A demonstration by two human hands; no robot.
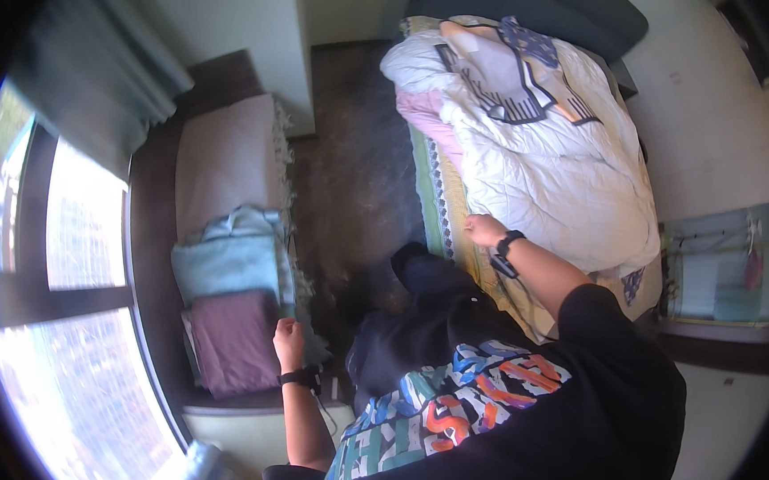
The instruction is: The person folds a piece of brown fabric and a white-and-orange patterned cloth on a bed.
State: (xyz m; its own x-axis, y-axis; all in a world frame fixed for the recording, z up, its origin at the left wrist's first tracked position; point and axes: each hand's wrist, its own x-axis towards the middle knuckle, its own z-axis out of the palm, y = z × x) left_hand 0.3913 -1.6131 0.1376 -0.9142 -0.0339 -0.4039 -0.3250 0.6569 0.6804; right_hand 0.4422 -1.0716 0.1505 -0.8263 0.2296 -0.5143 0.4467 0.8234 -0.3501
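Note:
My left hand (288,339) is beside a folded dark purple cloth (234,344), its fingers loosely curled and nothing seen in them. Behind that cloth lies a folded light blue cloth (226,268) on the window-side ledge. My right hand (487,231), also with curled fingers, is over the near side of the bed, close to the white quilt (540,175); I see nothing held in it. Whether it touches the quilt is unclear. A bunched pink cloth (426,113) shows at the quilt's left side. Spread across the quilt's far part is a grey and peach garment with black trim (500,78).
A beige fringed mat (228,157) covers the ledge by the bright window (85,214). Dark floor (352,155) runs between ledge and bed. The dark padded headboard (542,1) stands at the far end. A grey curtain (99,79) hangs left. A cord hangs by each wrist.

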